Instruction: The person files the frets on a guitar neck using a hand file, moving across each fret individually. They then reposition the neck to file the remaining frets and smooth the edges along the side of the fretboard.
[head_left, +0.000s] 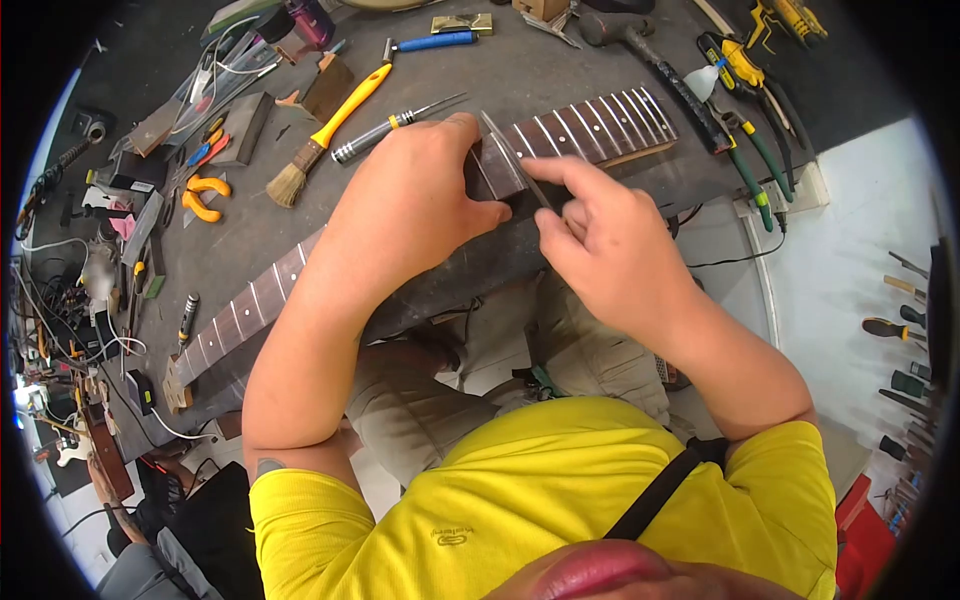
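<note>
A guitar neck [245,311] with a dark fretboard and bright metal frets lies slantwise along the front of the bench. My left hand [415,190] grips it around the middle, thumb on the near edge and fingers over the far side; the hand and forearm hide part of the fretboard. In my right hand [610,235] is a thin metal file [506,147], pinched between thumb and fingers. The file lies across the fretboard just right of my left hand, roughly in line with the frets. Its lower end disappears into my right hand.
Beyond the neck lie a screwdriver [375,137], a yellow-handled brush [350,105], a blue-handled razor [435,42] and a hammer [665,75]. Green-handled pliers [752,180] rest at the right edge. Orange-handled pliers [205,195] and cluttered cables are on the left. Another person [150,550] is at lower left.
</note>
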